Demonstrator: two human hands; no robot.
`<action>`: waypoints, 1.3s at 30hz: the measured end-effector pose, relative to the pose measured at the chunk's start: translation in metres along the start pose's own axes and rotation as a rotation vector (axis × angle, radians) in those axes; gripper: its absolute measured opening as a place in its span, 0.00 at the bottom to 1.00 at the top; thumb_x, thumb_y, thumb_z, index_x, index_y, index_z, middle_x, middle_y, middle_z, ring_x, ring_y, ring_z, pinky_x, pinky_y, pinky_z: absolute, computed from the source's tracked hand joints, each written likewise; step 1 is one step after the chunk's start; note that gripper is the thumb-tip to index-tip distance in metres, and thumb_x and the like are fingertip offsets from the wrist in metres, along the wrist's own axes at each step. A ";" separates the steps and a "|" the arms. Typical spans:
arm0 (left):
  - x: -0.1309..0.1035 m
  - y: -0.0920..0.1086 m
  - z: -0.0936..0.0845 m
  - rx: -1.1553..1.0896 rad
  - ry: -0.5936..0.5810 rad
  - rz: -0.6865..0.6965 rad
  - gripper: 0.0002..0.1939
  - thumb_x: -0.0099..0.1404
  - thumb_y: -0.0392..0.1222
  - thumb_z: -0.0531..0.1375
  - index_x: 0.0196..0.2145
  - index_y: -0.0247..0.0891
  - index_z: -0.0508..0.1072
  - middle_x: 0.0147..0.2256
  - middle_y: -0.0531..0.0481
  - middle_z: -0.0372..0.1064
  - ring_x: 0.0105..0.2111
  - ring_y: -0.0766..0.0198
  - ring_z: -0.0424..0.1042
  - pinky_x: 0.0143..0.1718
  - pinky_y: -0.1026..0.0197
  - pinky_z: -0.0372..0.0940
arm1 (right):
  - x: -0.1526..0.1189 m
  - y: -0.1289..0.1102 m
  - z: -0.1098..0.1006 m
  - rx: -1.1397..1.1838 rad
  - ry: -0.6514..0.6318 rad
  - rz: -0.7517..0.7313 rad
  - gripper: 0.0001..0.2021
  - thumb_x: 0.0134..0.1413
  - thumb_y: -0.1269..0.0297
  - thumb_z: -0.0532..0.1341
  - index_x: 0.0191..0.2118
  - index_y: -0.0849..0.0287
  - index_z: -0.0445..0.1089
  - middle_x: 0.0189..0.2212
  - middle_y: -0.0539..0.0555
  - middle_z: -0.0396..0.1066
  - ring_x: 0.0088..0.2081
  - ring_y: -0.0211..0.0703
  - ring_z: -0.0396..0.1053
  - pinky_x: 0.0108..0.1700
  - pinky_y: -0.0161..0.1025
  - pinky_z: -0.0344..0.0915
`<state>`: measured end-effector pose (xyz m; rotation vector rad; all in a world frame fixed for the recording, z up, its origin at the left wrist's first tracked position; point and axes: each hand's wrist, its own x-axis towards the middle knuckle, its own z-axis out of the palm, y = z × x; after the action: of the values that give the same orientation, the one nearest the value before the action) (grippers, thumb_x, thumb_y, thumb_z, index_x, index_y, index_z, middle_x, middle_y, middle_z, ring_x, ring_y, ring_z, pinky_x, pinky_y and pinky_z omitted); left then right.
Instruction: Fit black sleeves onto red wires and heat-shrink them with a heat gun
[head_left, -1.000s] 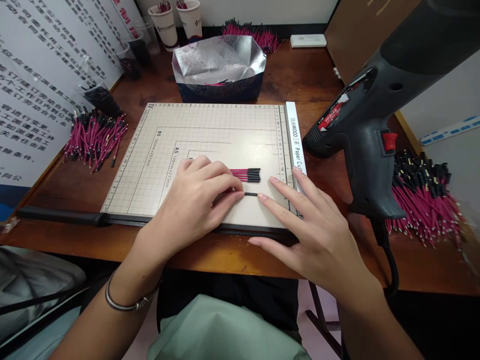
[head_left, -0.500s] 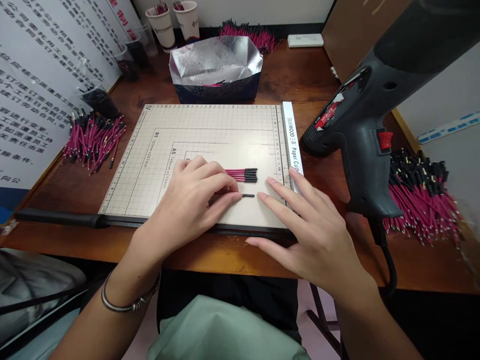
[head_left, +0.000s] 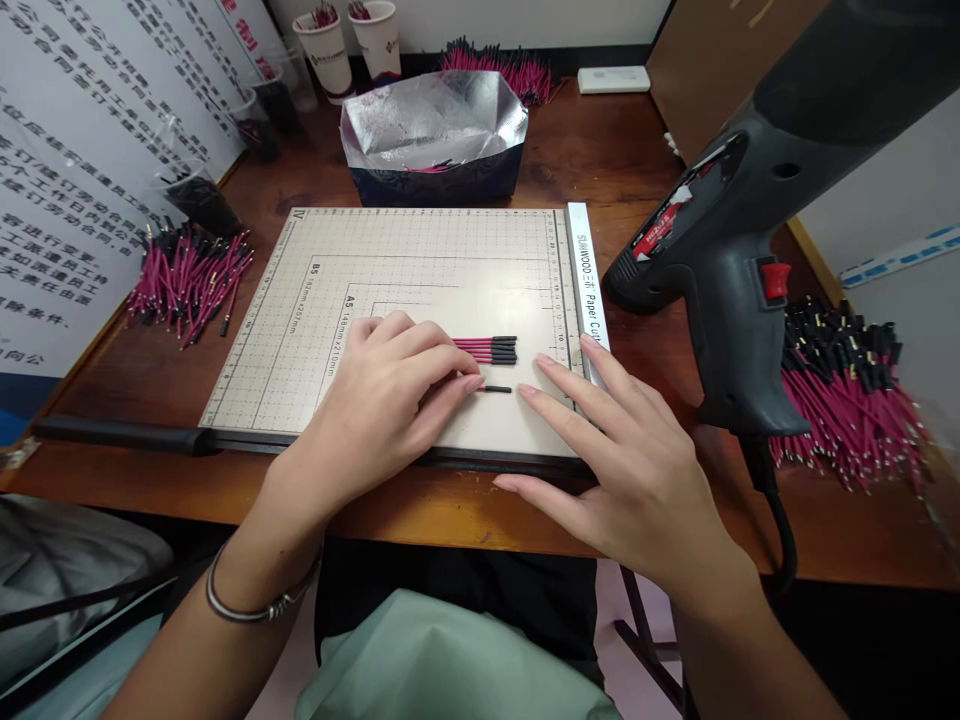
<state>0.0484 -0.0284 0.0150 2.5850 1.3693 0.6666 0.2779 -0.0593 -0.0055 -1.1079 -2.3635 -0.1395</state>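
A cream paper cutter board [head_left: 390, 235] printed with a grid lies in front of me. On it is a row of magenta wires with black ends [head_left: 495, 350], side by side, their left parts hidden behind my fingers. My left hand [head_left: 397, 390] rests on the board, thumb and index finger pinched on a single wire [head_left: 496, 389] whose black end points right. To the right, my right hand [head_left: 622, 450] lies with fingers spread over the board's right edge, fingertips a little apart from that black end; it holds nothing.
A black-handled blade arm [head_left: 124, 437] runs along the board's near edge. At right stands a heat gun [head_left: 720, 270] beside a wire pile [head_left: 847, 400]. Another wire pile [head_left: 187, 285] lies left. Behind the board are a foil-lined box [head_left: 435, 185] and paper cups [head_left: 324, 58].
Both hands hold almost the same pose. A little more of the single wire shows beside my left fingertips. The whole view has shifted slightly.
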 end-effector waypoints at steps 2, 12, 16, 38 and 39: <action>0.000 0.001 -0.001 -0.026 -0.004 -0.008 0.09 0.75 0.42 0.57 0.38 0.40 0.76 0.37 0.50 0.77 0.38 0.59 0.67 0.43 0.52 0.55 | 0.000 0.000 0.000 0.001 -0.004 0.000 0.26 0.58 0.47 0.65 0.52 0.65 0.75 0.57 0.63 0.75 0.61 0.72 0.69 0.51 0.61 0.75; 0.001 0.001 -0.003 -0.059 -0.034 -0.033 0.07 0.73 0.41 0.59 0.36 0.40 0.76 0.36 0.51 0.77 0.38 0.58 0.68 0.44 0.53 0.55 | -0.001 0.002 0.000 0.010 0.013 -0.018 0.24 0.58 0.48 0.66 0.51 0.62 0.76 0.56 0.63 0.76 0.61 0.73 0.69 0.51 0.62 0.76; 0.001 0.001 -0.003 -0.056 -0.030 -0.025 0.07 0.72 0.41 0.60 0.36 0.40 0.76 0.36 0.51 0.77 0.37 0.58 0.68 0.43 0.53 0.55 | -0.001 0.001 -0.001 0.005 0.005 -0.020 0.23 0.58 0.49 0.65 0.51 0.62 0.76 0.56 0.63 0.76 0.61 0.73 0.69 0.50 0.62 0.76; 0.001 0.004 -0.006 -0.059 -0.075 -0.019 0.04 0.73 0.38 0.60 0.38 0.41 0.74 0.36 0.52 0.75 0.37 0.59 0.68 0.42 0.51 0.58 | -0.003 0.002 -0.001 0.061 -0.008 0.027 0.24 0.58 0.46 0.65 0.51 0.60 0.78 0.56 0.59 0.76 0.63 0.70 0.68 0.55 0.59 0.73; 0.002 0.004 -0.006 -0.061 -0.078 -0.020 0.04 0.73 0.38 0.60 0.38 0.41 0.74 0.36 0.52 0.75 0.37 0.59 0.68 0.42 0.51 0.58 | -0.003 0.002 -0.001 0.059 -0.009 0.030 0.24 0.59 0.46 0.65 0.51 0.60 0.78 0.56 0.58 0.76 0.62 0.70 0.68 0.55 0.59 0.73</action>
<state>0.0494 -0.0296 0.0220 2.5185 1.3288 0.5881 0.2815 -0.0599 -0.0059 -1.1172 -2.3425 -0.0542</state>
